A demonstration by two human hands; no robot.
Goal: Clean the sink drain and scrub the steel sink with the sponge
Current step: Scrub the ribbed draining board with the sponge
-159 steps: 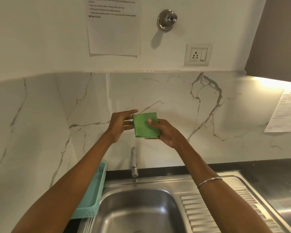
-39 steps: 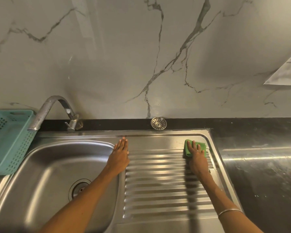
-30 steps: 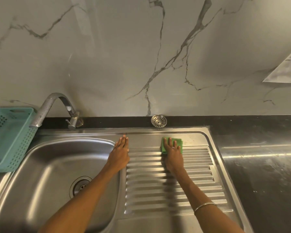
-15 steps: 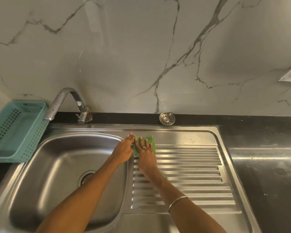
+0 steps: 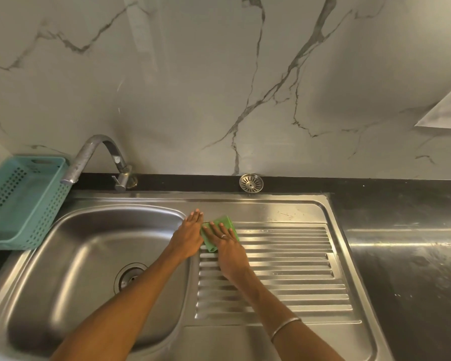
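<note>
A green sponge (image 5: 225,223) lies flat on the left end of the ridged steel drainboard (image 5: 284,259). My right hand (image 5: 228,250) presses down on it with straight fingers. Beside it, my left hand (image 5: 189,237) rests flat on the strip between the drainboard and the sink bowl (image 5: 89,256), fingers straight. The drain hole (image 5: 129,277) sits open in the bowl's floor. A round steel drain strainer (image 5: 251,182) lies on the black ledge behind the sink.
A curved steel tap (image 5: 94,157) arches over the bowl's back left. A teal plastic basket (image 5: 18,201) stands left of the sink. Dark counter (image 5: 406,256) runs to the right; a marble wall rises behind, with a paper sheet (image 5: 448,110) at right.
My right hand has slid the sponge leftward along the back of the drainboard until it sits next to my left hand, then a little toward me. My left hand has stayed put.
</note>
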